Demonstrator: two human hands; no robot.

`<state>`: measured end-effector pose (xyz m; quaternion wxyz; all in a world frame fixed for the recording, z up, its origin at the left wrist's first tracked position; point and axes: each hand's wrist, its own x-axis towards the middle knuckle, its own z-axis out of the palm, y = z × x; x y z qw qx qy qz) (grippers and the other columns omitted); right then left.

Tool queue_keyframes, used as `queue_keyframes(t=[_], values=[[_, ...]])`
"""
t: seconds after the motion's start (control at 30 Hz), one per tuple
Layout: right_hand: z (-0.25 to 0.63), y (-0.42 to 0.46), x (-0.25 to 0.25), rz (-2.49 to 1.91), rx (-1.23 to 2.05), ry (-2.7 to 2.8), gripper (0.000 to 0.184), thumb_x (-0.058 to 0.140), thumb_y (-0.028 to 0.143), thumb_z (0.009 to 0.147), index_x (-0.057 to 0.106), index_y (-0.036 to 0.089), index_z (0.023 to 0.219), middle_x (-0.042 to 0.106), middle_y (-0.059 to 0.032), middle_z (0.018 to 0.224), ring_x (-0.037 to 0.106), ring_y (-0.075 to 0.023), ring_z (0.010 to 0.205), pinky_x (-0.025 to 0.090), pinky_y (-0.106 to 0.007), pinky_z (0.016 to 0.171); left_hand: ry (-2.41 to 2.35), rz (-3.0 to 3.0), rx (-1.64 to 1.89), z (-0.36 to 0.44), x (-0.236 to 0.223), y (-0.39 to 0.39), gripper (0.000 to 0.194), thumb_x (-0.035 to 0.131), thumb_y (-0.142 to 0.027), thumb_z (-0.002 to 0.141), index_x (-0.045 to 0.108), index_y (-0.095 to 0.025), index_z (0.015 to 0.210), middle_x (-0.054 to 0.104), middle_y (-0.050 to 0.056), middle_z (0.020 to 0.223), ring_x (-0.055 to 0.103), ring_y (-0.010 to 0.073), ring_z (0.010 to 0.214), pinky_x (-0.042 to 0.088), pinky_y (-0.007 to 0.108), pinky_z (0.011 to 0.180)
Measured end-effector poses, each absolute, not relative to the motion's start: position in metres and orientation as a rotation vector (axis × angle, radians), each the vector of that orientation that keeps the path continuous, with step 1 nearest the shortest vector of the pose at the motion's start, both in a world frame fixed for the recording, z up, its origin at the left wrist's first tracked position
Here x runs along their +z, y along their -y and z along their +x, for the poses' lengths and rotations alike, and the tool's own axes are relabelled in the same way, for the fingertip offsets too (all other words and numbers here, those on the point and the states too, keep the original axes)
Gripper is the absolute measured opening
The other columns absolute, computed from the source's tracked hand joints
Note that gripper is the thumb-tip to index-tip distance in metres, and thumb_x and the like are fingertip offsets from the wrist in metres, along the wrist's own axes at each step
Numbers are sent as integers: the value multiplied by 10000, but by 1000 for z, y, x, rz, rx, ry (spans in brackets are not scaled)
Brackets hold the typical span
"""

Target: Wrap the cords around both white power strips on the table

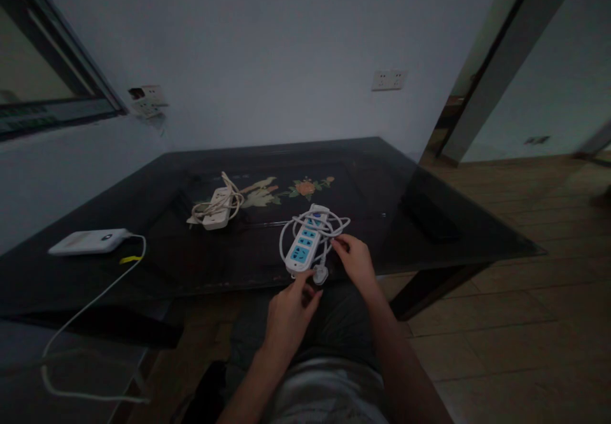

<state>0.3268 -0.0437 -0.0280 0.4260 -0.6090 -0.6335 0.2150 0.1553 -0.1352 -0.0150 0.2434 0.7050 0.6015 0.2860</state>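
A white power strip (306,243) with blue socket faces lies slantwise on the dark table, its white cable (344,221) looped loosely over and around it. At the strip's near end is the cable's plug (320,275), close to the table's front edge. My left hand (287,309) has its thumb and forefinger closed at the plug's near left side; its other fingers are curled under and partly hidden. On the strip's right, my right hand (356,260) pinches the cable between thumb and fingers.
A second power strip (217,211), wrapped in its cord, lies further left on the table (372,188). At the far left sits a white power bank (88,242) with a cable hanging off the front edge. A dark flat object (432,217) lies at the right.
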Motion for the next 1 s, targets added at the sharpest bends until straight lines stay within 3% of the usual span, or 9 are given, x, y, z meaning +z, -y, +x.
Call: queue_keyframes(t=[0.3,0.57,0.77,0.87,1.0], values=[[322,42,-26,-1437,657,1488,214,558,367,791,669,185,780,702,-52,745,625,-178,656,464,-272,626,-1646,1996,1014,163,-36,123,279,603,-213,826,607,-256,1101,692,-41,760,638,95,633,468,183,636],[321,47,-23,-1316,787,1443,213,602,385,749,648,178,726,674,-46,677,613,-182,618,456,-264,566,-1583,2234,1128,147,-2,110,373,593,-223,850,571,-232,1223,676,-6,820,626,113,676,479,196,639],[320,47,-24,-1283,794,1432,210,604,385,753,635,180,719,671,-44,674,617,-182,616,459,-266,569,-1687,2600,1012,145,24,96,237,659,-229,808,671,-255,1044,656,47,1087,612,188,849,446,291,707],[321,47,-25,-1279,823,1430,215,601,393,755,626,182,725,667,-37,668,621,-181,621,466,-269,579,-1577,2703,1001,149,24,90,198,673,-222,801,673,-236,998,687,45,1077,585,227,966,409,347,784],[322,47,-26,-1267,857,1428,221,596,402,757,596,183,725,648,-27,651,616,-178,620,461,-264,573,-1484,2699,967,153,19,84,163,660,-219,816,665,-212,979,721,37,990,587,223,962,380,361,812]])
